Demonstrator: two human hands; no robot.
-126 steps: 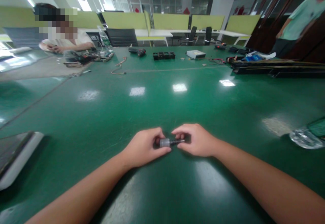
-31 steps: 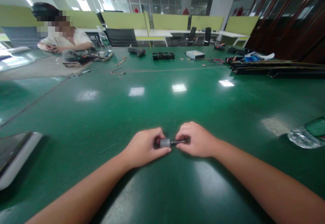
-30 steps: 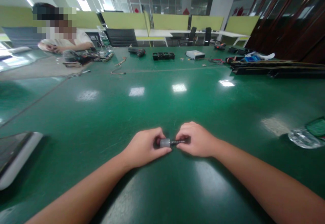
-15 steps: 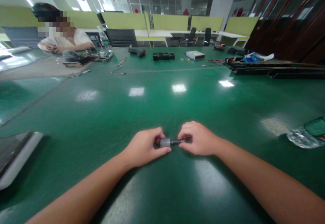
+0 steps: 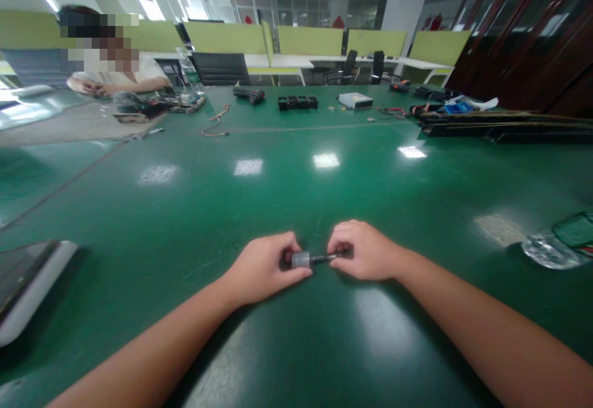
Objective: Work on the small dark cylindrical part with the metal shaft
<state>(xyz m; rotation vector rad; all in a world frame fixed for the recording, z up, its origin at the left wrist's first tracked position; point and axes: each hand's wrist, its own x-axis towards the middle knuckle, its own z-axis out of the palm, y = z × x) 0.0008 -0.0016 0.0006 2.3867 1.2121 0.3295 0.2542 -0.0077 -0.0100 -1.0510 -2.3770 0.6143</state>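
On the green tabletop in front of me, my left hand (image 5: 264, 269) is closed round a small grey cylinder (image 5: 301, 260), thumb along its near side. Something reddish shows in the curl of the fingers behind it. A thin dark shaft (image 5: 319, 258) runs out of the cylinder to the right. Its far end sits pinched between thumb and fingers of my right hand (image 5: 364, 250). The two hands face each other with a short gap, where the shaft shows. What exact kind of part this is I cannot make out.
A white-edged device (image 5: 46, 278) lies at the left, a shiny clear bag (image 5: 551, 252) at the right. Along the far side are a black block (image 5: 298, 102), a silver box (image 5: 356, 100), a cable (image 5: 214, 125) and dark rails (image 5: 486, 125). A person (image 5: 115, 74) sits at the far left.
My right hand has slid slightly to the right along the shaft, so a little more of it shows. My left hand and the cylinder have stayed put.
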